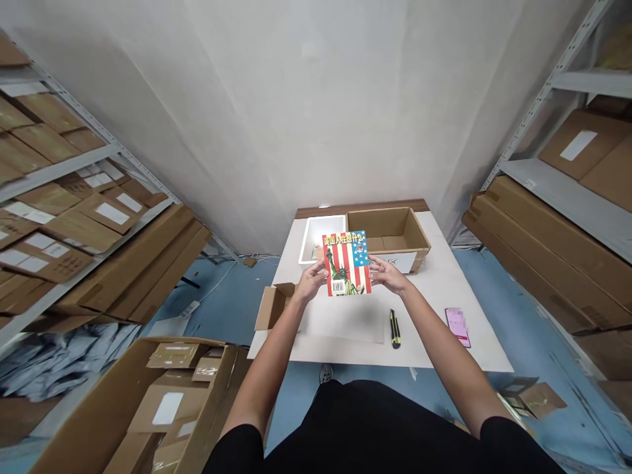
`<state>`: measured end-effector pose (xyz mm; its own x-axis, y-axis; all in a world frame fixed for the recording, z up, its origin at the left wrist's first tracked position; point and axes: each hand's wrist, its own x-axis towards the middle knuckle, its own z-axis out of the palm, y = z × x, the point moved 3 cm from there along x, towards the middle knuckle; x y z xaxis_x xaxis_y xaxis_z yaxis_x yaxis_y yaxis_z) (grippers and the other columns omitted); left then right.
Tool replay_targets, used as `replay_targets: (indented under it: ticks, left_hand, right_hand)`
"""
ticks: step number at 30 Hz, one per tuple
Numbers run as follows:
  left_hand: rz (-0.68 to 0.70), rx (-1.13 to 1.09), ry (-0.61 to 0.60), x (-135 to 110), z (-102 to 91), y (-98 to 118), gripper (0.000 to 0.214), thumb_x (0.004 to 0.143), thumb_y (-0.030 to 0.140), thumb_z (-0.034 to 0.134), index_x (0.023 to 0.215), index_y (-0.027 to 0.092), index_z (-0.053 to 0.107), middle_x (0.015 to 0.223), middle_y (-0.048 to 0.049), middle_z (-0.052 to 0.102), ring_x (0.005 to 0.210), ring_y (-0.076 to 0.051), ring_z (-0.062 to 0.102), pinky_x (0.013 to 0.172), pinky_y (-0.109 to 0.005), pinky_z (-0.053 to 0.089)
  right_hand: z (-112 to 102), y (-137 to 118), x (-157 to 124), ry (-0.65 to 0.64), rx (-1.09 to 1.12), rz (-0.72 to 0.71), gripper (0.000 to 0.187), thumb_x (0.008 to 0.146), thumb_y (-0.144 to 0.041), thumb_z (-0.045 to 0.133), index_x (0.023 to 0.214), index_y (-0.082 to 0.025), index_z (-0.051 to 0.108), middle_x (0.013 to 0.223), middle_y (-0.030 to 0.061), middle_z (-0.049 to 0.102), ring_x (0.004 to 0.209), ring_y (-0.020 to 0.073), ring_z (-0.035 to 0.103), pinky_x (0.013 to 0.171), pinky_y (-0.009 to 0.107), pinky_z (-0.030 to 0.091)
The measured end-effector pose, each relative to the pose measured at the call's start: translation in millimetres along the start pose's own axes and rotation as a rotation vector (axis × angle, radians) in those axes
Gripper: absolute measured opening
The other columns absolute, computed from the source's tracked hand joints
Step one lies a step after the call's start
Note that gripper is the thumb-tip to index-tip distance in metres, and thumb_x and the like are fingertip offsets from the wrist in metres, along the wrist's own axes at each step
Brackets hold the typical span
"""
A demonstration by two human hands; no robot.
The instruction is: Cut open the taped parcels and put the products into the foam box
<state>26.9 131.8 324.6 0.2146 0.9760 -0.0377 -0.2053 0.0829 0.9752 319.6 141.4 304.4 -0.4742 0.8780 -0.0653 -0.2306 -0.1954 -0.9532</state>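
I hold a thin book (347, 262) upright above the white table (444, 309), its cover showing red and white stripes, a green statue and a barcode. My left hand (312, 280) grips its left edge and my right hand (386, 272) grips its right edge, fingers closed on it. Behind the book sit a white foam box (316, 232) and an open cardboard box (395, 232).
A yellow-black utility knife (394, 328) and a pink phone (457, 326) lie on the table at right. A small open carton (272, 304) sits at the table's left edge. Shelves of cardboard parcels line both sides. A big box of parcels (162, 401) stands at lower left.
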Motion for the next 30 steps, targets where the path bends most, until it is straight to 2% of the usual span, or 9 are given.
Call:
replay_targets:
  ticks: [4, 10, 13, 18, 21, 23, 25, 27, 30]
  left_hand:
    - [-0.099, 0.081, -0.007, 16.1, -29.5, -10.2, 0.081, 0.071, 0.042, 0.094, 0.146, 0.028, 0.064, 0.110, -0.0045, 0.067, 0.097, -0.018, 0.069, 0.088, -0.041, 0.061]
    - [-0.177, -0.005, -0.075, 58.2, -77.1, -22.8, 0.083, 0.071, 0.035, 0.092, 0.148, 0.030, 0.063, 0.111, -0.0056, 0.067, 0.094, -0.017, 0.068, 0.086, -0.037, 0.060]
    - [-0.209, -0.033, -0.057, 89.0, -106.7, -27.8, 0.084, 0.069, 0.028, 0.092, 0.148, 0.030, 0.063, 0.111, -0.0055, 0.068, 0.090, -0.016, 0.067, 0.082, -0.033, 0.059]
    - [-0.239, -0.043, 0.015, 148.6, -157.3, -38.3, 0.078, 0.073, 0.024, 0.086, 0.147, 0.028, 0.063, 0.110, -0.0044, 0.069, 0.088, -0.014, 0.068, 0.081, -0.030, 0.058]
    - [-0.274, -0.033, 0.036, 183.1, -178.0, -47.1, 0.078, 0.076, 0.024, 0.083, 0.150, 0.025, 0.059, 0.116, -0.0065, 0.070, 0.093, -0.016, 0.070, 0.085, -0.033, 0.058]
    - [-0.288, 0.030, 0.114, 202.8, -187.9, -51.3, 0.076, 0.077, 0.022, 0.081, 0.150, 0.023, 0.059, 0.122, -0.0093, 0.069, 0.102, -0.019, 0.070, 0.091, -0.034, 0.056]
    - [-0.266, 0.144, 0.250, 216.0, -195.4, -52.7, 0.072, 0.078, 0.021, 0.082, 0.147, 0.021, 0.061, 0.132, -0.0128, 0.067, 0.116, -0.024, 0.066, 0.099, -0.036, 0.053]
    - [-0.209, 0.252, 0.348, 218.4, -197.6, -53.9, 0.066, 0.080, 0.024, 0.082, 0.143, 0.021, 0.064, 0.140, -0.0146, 0.065, 0.125, -0.027, 0.063, 0.105, -0.038, 0.050]
    - [-0.115, 0.296, 0.311, 195.1, -187.1, -66.8, 0.051, 0.084, 0.030, 0.080, 0.134, 0.022, 0.070, 0.135, -0.0130, 0.069, 0.121, -0.027, 0.064, 0.108, -0.041, 0.049]
  right_hand:
    - [5.4, 7.6, 13.7, 0.015, 0.026, 0.011, 0.083, 0.071, -0.035, 0.088, 0.147, -0.033, 0.055, 0.134, 0.0105, 0.072, 0.098, 0.0262, 0.077, 0.072, 0.038, 0.066]
    - [12.6, 29.7, 60.3, 0.155, 0.026, 0.052, 0.084, 0.070, -0.032, 0.087, 0.148, -0.033, 0.056, 0.127, 0.0073, 0.075, 0.095, 0.0238, 0.077, 0.070, 0.033, 0.065]
    - [17.8, 38.4, 99.8, 0.226, -0.001, 0.064, 0.083, 0.071, -0.030, 0.084, 0.149, -0.032, 0.056, 0.120, 0.0058, 0.077, 0.094, 0.0230, 0.077, 0.068, 0.031, 0.065]
    - [24.2, 50.2, 181.5, 0.293, -0.014, 0.088, 0.085, 0.072, -0.028, 0.079, 0.153, -0.032, 0.054, 0.113, 0.0043, 0.078, 0.085, 0.0203, 0.076, 0.064, 0.031, 0.064]
    - [22.3, 58.2, 227.4, 0.348, -0.076, 0.120, 0.082, 0.074, -0.030, 0.077, 0.153, -0.030, 0.053, 0.113, 0.0057, 0.078, 0.082, 0.0200, 0.075, 0.065, 0.033, 0.064]
    - [16.5, 63.5, 250.0, 0.451, -0.150, 0.140, 0.076, 0.077, -0.032, 0.076, 0.150, -0.027, 0.055, 0.115, 0.0076, 0.077, 0.085, 0.0214, 0.074, 0.073, 0.038, 0.065]
    - [8.6, 68.8, 261.0, 0.591, -0.255, 0.126, 0.069, 0.079, -0.034, 0.074, 0.145, -0.022, 0.060, 0.116, 0.0100, 0.077, 0.093, 0.0231, 0.073, 0.086, 0.041, 0.063]
    - [2.2, 77.3, 257.1, 0.702, -0.341, 0.078, 0.062, 0.079, -0.036, 0.073, 0.138, -0.018, 0.064, 0.115, 0.0117, 0.077, 0.100, 0.0242, 0.072, 0.095, 0.042, 0.059]
    - [0.5, 105.9, 224.3, 0.733, -0.339, 0.031, 0.058, 0.077, -0.042, 0.071, 0.129, -0.018, 0.067, 0.113, 0.0131, 0.077, 0.098, 0.0250, 0.072, 0.094, 0.044, 0.060]
